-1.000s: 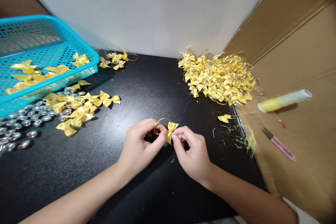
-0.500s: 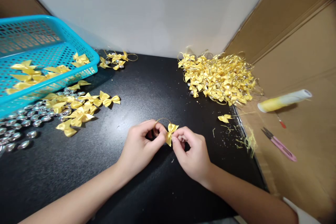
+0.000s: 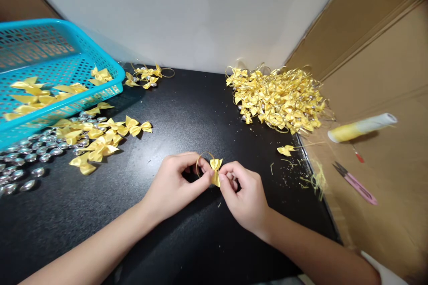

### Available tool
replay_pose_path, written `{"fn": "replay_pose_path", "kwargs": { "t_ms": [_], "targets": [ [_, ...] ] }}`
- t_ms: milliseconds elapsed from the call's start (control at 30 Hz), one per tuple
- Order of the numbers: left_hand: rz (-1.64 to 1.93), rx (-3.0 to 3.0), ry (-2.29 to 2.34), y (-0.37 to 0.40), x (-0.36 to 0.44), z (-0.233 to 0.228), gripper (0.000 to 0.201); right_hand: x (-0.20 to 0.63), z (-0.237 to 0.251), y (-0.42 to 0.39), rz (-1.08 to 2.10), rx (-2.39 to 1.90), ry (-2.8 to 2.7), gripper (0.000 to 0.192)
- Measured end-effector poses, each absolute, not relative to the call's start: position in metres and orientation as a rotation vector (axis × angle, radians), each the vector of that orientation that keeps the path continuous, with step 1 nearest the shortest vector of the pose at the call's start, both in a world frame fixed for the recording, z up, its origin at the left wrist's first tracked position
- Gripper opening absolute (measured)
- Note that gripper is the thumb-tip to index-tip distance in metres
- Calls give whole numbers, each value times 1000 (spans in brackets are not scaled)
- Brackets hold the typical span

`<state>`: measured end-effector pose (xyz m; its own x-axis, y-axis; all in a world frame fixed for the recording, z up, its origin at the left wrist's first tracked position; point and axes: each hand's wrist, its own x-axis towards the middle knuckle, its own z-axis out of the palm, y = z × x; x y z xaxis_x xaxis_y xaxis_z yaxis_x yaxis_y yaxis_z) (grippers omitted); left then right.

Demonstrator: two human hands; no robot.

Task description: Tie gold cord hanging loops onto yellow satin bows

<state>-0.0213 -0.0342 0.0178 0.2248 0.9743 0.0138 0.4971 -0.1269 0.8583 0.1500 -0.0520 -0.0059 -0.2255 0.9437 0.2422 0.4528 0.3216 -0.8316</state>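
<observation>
A small yellow ribbon bow [image 3: 216, 170] is pinched between my two hands just above the black table [image 3: 187, 240]. My left hand [image 3: 182, 178] grips the bow's left side with thumb and fingers, and a thin gold cord loop [image 3: 198, 164] stands up by its fingertips. From the right, my right hand [image 3: 242, 191] pinches the bow's other edge, its remaining fingers curled in. Whatever sits behind the bow is hidden by the fingers.
At left, a blue basket [image 3: 100, 55] holds bows; silver beads [image 3: 28, 185] and loose bows [image 3: 100, 147] lie beside it. Back right is a heap of looped bows [image 3: 281, 102]. Thread snips [image 3: 356, 182] and a yellow-white roll [image 3: 363, 128] lie on cardboard.
The bow has turned a little between my fingers, and my left thumb has straightened along it. My right hand has hardly moved.
</observation>
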Motion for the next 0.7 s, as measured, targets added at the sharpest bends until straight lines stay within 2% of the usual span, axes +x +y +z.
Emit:
{"fn": "replay_pose_path", "kwargs": {
  "t_ms": [700],
  "targets": [
    [875,1514,1417,-40,-17,9,22,151,-6,-52,837,-1237,-1812,12]
  ]
}}
